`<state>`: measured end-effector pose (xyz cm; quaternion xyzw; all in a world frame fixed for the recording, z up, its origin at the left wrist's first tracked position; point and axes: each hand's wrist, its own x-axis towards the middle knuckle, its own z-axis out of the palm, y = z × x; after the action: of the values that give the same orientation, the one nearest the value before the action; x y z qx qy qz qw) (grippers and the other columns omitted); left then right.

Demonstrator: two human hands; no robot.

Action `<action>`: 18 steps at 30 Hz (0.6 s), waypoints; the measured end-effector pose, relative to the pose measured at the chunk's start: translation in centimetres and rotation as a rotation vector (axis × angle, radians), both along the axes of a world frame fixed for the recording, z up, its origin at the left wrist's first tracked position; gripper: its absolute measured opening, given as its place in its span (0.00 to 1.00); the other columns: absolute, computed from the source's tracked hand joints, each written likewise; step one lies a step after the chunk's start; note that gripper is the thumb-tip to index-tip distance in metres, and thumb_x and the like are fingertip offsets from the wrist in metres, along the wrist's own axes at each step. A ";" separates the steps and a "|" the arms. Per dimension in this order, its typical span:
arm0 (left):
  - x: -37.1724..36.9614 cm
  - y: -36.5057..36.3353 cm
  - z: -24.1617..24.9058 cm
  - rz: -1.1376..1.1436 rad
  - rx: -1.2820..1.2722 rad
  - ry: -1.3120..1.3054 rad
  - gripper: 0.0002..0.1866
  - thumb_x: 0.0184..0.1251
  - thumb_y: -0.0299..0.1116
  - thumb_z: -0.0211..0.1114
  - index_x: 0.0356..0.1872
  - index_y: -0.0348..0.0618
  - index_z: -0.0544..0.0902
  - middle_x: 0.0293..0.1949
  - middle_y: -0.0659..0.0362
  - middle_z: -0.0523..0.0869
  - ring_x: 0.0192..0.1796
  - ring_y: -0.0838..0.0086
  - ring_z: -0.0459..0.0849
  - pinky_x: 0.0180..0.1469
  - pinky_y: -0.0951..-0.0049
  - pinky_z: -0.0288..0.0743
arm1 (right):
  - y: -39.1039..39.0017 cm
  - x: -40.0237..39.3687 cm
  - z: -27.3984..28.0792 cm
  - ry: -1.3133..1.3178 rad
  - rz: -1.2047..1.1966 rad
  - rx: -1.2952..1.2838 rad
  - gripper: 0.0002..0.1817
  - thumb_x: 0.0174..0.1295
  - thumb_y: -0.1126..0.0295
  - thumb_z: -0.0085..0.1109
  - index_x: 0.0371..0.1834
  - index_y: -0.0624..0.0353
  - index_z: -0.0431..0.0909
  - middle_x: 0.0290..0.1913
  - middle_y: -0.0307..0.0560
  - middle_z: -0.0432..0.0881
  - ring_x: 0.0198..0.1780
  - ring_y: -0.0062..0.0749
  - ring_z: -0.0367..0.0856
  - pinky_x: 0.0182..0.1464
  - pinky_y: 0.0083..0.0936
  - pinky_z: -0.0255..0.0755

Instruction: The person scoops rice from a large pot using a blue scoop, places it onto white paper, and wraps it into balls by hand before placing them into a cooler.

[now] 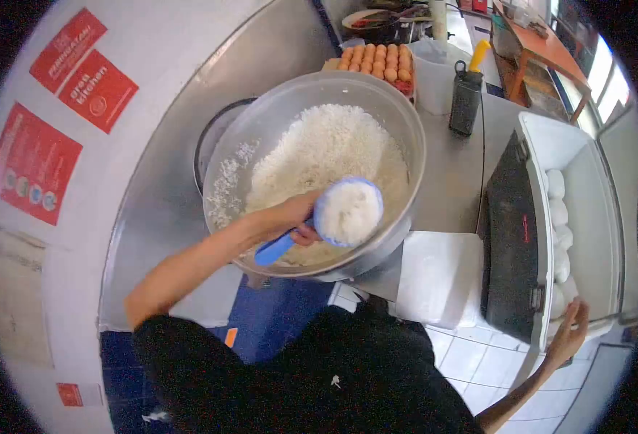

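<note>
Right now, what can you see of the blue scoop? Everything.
The blue scoop looks like plastic: a round cup on a short straight handle. The cup faces up, heaped with white rice. The left hand grips the handle, which angles down-left out of the fist. It sits over the rice in the large metal bowl, near the bowl's front rim.

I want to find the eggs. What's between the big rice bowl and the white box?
In the head view, bare steel counter lies between the bowl and the box, with a black grater farther back.
</note>
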<state>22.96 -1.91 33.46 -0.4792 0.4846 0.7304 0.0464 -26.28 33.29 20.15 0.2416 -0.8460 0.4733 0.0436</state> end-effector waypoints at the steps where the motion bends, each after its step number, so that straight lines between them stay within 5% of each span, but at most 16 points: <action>1: -0.1 1.8 1.7 0.179 -0.162 -0.042 0.25 0.77 0.55 0.39 0.45 0.45 0.75 0.18 0.68 0.68 0.12 0.85 0.58 0.11 0.83 0.49 | -0.1 0.6 -0.3 0.012 -0.032 -0.037 0.21 0.71 0.58 0.55 0.55 0.65 0.79 0.48 0.49 0.84 0.53 0.30 0.80 0.55 0.27 0.73; 4: -1.1 6.2 4.9 0.639 -0.313 0.088 0.24 0.78 0.53 0.40 0.43 0.42 0.74 0.19 0.67 0.68 0.14 0.86 0.57 0.12 0.84 0.51 | -1.4 4.7 2.2 0.128 -0.131 -0.101 0.21 0.70 0.57 0.56 0.56 0.63 0.79 0.53 0.49 0.83 0.54 0.33 0.79 0.58 0.28 0.71; 6: -1.3 8.4 4.2 0.638 -0.200 0.544 0.23 0.76 0.53 0.46 0.44 0.40 0.75 0.21 0.65 0.68 0.14 0.86 0.58 0.13 0.84 0.52 | -2.7 10.2 2.9 0.511 -0.084 -0.315 0.11 0.70 0.68 0.54 0.44 0.65 0.80 0.39 0.50 0.85 0.44 0.37 0.82 0.55 0.30 0.73; 7: -3.2 10.3 3.2 0.583 -0.153 0.527 0.23 0.76 0.53 0.46 0.44 0.40 0.75 0.21 0.65 0.68 0.14 0.86 0.58 0.13 0.84 0.52 | -3.1 12.8 3.9 0.588 0.107 -0.417 0.08 0.69 0.72 0.52 0.37 0.66 0.77 0.32 0.50 0.83 0.38 0.37 0.81 0.50 0.35 0.74; 9: -7.8 14.8 0.7 0.560 0.339 1.279 0.23 0.74 0.53 0.52 0.44 0.39 0.74 0.23 0.64 0.67 0.15 0.85 0.60 0.13 0.84 0.53 | -2.9 17.5 2.3 0.461 0.420 -0.565 0.03 0.58 0.81 0.52 0.29 0.63 0.75 0.25 0.48 0.80 0.29 0.37 0.79 0.44 0.43 0.75; 11: -11.2 18.2 -6.2 0.497 0.676 1.418 0.22 0.72 0.53 0.55 0.43 0.40 0.74 0.25 0.63 0.67 0.16 0.84 0.62 0.13 0.83 0.53 | -2.2 19.7 -3.1 0.321 0.546 -0.505 0.05 0.48 0.79 0.60 0.22 0.57 0.75 0.19 0.39 0.76 0.21 0.34 0.75 0.42 0.39 0.76; 12: -13.7 20.6 -9.3 0.515 0.578 1.348 0.21 0.72 0.52 0.55 0.42 0.41 0.75 0.25 0.63 0.67 0.17 0.83 0.63 0.13 0.82 0.54 | -1.4 19.9 -8.1 0.194 0.608 -0.322 0.04 0.50 0.76 0.61 0.29 0.58 0.76 0.27 0.43 0.79 0.30 0.38 0.78 0.49 0.42 0.74; 14: -15.9 21.2 -20.3 0.557 0.851 1.233 0.19 0.72 0.50 0.53 0.35 0.41 0.72 0.21 0.63 0.67 0.15 0.83 0.60 0.13 0.82 0.54 | -1.5 19.9 -14.8 0.065 0.646 -0.137 0.08 0.52 0.73 0.62 0.36 0.59 0.78 0.35 0.48 0.82 0.39 0.41 0.81 0.56 0.45 0.72; 16: -18.4 22.7 -27.6 0.920 0.938 0.771 0.18 0.74 0.46 0.47 0.31 0.42 0.70 0.20 0.64 0.67 0.14 0.82 0.61 0.15 0.82 0.54 | -0.7 19.0 -18.8 0.239 0.507 0.221 0.26 0.56 0.64 0.64 0.58 0.59 0.73 0.61 0.56 0.73 0.66 0.51 0.68 0.72 0.51 0.55; 17: -18.9 23.4 -30.5 1.053 0.740 0.606 0.19 0.75 0.47 0.45 0.30 0.42 0.70 0.20 0.64 0.67 0.15 0.82 0.62 0.15 0.82 0.55 | 0.0 18.5 -20.5 0.240 0.505 0.220 0.26 0.56 0.64 0.64 0.58 0.59 0.73 0.61 0.56 0.73 0.66 0.51 0.68 0.72 0.51 0.55; 18: -19.1 24.1 -32.0 1.109 0.639 0.526 0.19 0.74 0.49 0.47 0.32 0.42 0.70 0.21 0.64 0.67 0.16 0.83 0.63 0.16 0.83 0.54 | 0.8 18.3 -22.1 0.224 0.645 0.343 0.32 0.56 0.61 0.63 0.64 0.57 0.66 0.68 0.56 0.64 0.72 0.54 0.55 0.75 0.51 0.45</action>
<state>3.84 22.24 1.42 -0.4258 -0.0759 0.8451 -0.3142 -8.02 34.13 -1.99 0.5494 -0.7834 0.2849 -0.0565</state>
